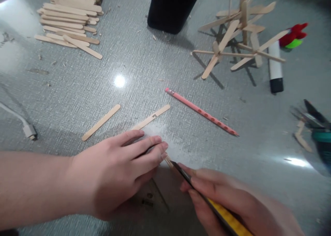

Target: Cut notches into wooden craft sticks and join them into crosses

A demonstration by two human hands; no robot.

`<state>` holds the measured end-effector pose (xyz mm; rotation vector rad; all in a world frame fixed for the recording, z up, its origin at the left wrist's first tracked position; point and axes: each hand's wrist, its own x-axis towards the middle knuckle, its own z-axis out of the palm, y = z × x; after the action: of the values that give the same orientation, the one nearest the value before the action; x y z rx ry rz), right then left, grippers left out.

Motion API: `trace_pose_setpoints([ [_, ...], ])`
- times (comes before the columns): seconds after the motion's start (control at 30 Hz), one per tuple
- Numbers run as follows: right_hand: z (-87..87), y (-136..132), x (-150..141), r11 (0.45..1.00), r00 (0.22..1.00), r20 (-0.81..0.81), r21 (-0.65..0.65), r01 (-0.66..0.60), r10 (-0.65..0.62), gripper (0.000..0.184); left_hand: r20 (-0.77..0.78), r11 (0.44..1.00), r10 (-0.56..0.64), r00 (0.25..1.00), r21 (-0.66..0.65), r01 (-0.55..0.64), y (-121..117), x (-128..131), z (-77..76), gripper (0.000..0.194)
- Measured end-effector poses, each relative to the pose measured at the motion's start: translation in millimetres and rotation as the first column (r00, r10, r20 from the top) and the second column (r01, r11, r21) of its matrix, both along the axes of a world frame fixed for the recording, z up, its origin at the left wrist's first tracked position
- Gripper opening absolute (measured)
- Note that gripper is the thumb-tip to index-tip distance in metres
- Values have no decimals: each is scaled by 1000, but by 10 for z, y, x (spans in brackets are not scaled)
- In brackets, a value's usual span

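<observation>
My right hand (224, 194) is closed around a yellow utility knife (227, 213), its dark blade pointing up and left. The blade tip touches a craft stick (168, 161), most of which is hidden. My left hand (126, 163) presses that stick down with its fingertips, close to the blade. Just beyond my left fingers lies a craft stick with a small notch (155, 116), its near end covered by the hand. A plain craft stick (100, 123) rests to the left of it. Below my left hand, a dark flat surface with faint markings shows partly.
A pink pencil (201, 111) lies ahead. At the back left is a pile of craft sticks (69, 20), with a black container (172, 12) at the back middle. A stick structure (238, 36), a glue tube (275, 67) and pliers (320, 132) stand or lie right. A cable plug (29, 130) sits left.
</observation>
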<state>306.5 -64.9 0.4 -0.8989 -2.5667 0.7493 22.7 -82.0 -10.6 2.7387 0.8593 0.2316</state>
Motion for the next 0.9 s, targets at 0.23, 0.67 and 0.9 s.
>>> trace_pose_setpoints([
  [0.23, -8, -22, -96, 998, 996, -61, 3, 68, -68, 35, -5, 1000, -5, 1000, -17, 4, -5, -4, -19, 72],
  [0.67, -8, -84, -115, 995, 995, -21, -32, 95, -95, 25, -13, 999, 11, 1000, -39, -11, 9, 3, 27, 72],
  [0.9, -53, -112, -48, 997, 998, -19, -45, 57, -58, 27, -14, 998, -2, 1000, -65, 1, 31, -14, 15, 75],
])
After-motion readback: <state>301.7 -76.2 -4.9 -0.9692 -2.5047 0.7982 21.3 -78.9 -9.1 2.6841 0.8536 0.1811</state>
